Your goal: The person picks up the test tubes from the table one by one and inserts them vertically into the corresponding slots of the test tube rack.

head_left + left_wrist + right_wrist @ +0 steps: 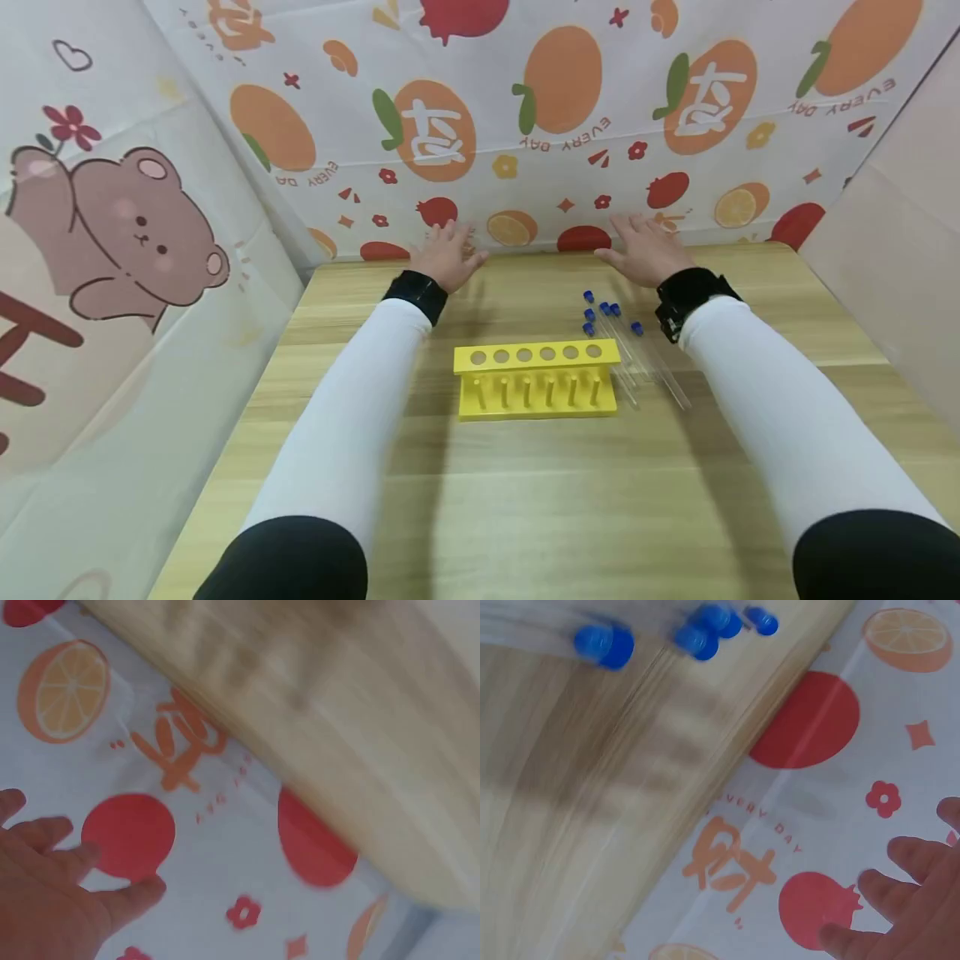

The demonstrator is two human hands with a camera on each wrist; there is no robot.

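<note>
Both hands reach to the far edge of the wooden table, with fingers spread and nothing held. In the head view my left hand (446, 257) is beyond the left end of a yellow test tube rack (536, 379), which has a row of holes above a row of pegs. My right hand (647, 252) is past a loose group of clear glass test tubes (667, 375) with blue caps (637, 328). These tubes lie on the table beside the rack's right end. The right wrist view shows several blue caps (615, 646) close up, apart from the fingers.
A white sheet (480, 196) printed with fruit hangs behind the table's far edge. Another covering with a bear print (142, 233) lines the left side. The wooden tabletop (540, 500) extends in front of the rack, and a pale wall (907, 217) bounds the right.
</note>
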